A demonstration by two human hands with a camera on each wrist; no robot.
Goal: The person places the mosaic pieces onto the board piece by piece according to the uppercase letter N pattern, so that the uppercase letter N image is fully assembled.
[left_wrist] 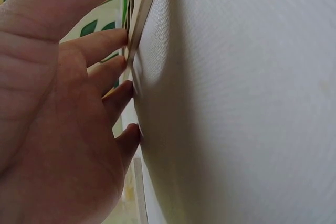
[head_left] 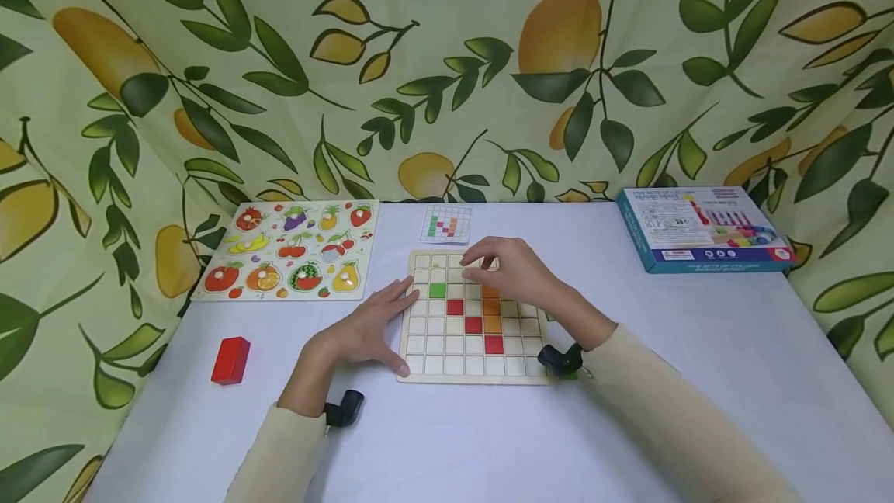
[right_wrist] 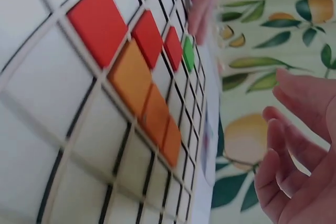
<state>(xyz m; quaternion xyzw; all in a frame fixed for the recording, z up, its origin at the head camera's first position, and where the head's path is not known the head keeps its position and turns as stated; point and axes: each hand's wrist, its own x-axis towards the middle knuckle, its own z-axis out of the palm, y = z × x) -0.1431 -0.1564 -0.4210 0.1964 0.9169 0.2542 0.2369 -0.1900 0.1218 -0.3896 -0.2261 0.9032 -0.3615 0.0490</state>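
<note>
The gridded board [head_left: 475, 380] is lying on the white table [head_left: 433, 449], your left hand [head_left: 363, 328] spreading straight fingers along its left edge. Your right hand [head_left: 520, 270] is hovering above, fingers loosely bent, apparently grasping nothing. You are risking a sliding board if the left is pushing sideways, displaced orange tiles [head_left: 492, 324] if the right is brushing low. Only the right wrist view is showing the farthest orange tile [right_wrist: 171, 141] uncovered by your hand.
</note>
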